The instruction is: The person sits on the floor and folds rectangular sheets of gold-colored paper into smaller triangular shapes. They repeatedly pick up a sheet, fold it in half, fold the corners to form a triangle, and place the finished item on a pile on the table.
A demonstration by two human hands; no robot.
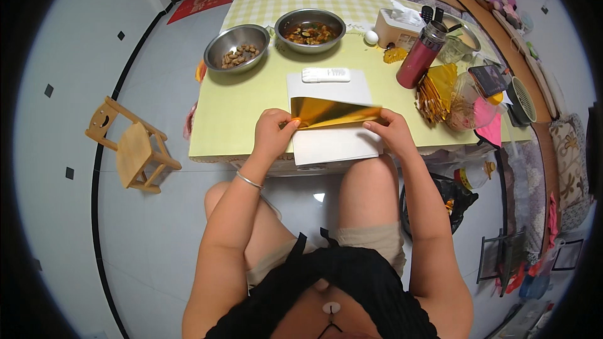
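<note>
A sheet of shiny gold foil paper is stretched between my two hands at the table's near side. My left hand pinches its left end, thumb on the near edge. The right end is pinched by my right hand. The sheet is partly folded or curled, its upper flap raised and darker with reflections. Beneath it lie white paper sheets, reaching the near table edge. Just beyond the foil, a white glue stick or tube rests on the white paper.
Two metal bowls, one with brown nuts and one with soupy food, stand at the back. To the right are a red thermos, folded gold pieces, an egg and a tissue box. A wooden chair stands left.
</note>
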